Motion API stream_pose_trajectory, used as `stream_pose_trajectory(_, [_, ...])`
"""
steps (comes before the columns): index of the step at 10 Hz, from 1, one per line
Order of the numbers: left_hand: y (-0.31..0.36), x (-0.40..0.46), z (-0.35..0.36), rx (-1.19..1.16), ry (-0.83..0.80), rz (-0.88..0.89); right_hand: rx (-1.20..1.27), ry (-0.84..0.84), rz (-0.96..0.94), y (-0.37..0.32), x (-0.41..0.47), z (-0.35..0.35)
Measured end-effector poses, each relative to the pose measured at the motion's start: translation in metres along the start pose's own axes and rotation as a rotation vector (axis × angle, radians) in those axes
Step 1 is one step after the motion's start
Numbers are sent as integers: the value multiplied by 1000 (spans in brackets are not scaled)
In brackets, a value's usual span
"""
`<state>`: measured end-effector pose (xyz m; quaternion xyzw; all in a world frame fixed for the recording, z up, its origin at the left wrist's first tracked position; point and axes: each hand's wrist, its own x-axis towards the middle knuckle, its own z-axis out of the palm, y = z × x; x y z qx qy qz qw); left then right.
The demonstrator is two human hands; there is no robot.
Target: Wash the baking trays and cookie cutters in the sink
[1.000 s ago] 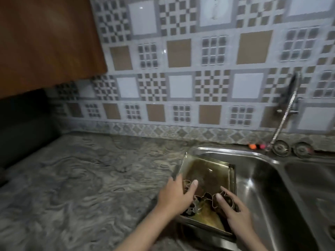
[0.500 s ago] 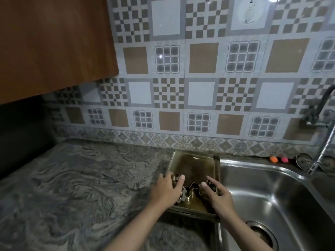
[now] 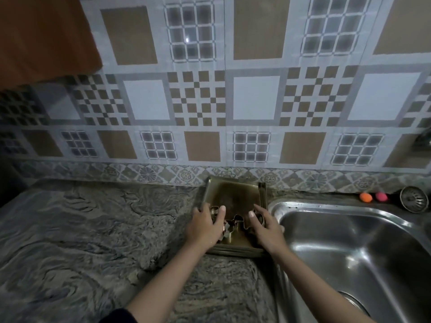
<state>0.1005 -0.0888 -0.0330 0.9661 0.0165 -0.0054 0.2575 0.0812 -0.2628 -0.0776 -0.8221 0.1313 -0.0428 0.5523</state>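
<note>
A stack of greasy, brownish baking trays (image 3: 233, 194) lies on the stone counter just left of the steel sink (image 3: 349, 241). Several metal cookie cutters (image 3: 236, 223) sit in the near half of the top tray. My left hand (image 3: 204, 227) grips the stack's left side, its thumb lying over a cutter. My right hand (image 3: 265, 228) grips the right side, thumb on another cutter. The fingers under the tray edges are hidden.
The grey marbled counter (image 3: 93, 241) stretches to the left. A tiled wall stands right behind the trays. An orange ball (image 3: 365, 197), a pink ball (image 3: 381, 196) and a metal strainer (image 3: 414, 199) sit behind the sink. A wooden cabinet (image 3: 44, 36) hangs at upper left.
Both hands have carried the trays with the cutters leftward, from over the sink basin to the counter beside it. The grip looks the same.
</note>
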Motion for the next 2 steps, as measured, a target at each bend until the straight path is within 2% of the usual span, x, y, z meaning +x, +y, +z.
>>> stream_pose_trajectory(1, [3,2,-3,-97,-7,25,149,-63,3,-14,-2,-6])
stream_pose_trajectory(2, [6,4,-4,-250,31,29,235,2,-2,-30,-7,-15])
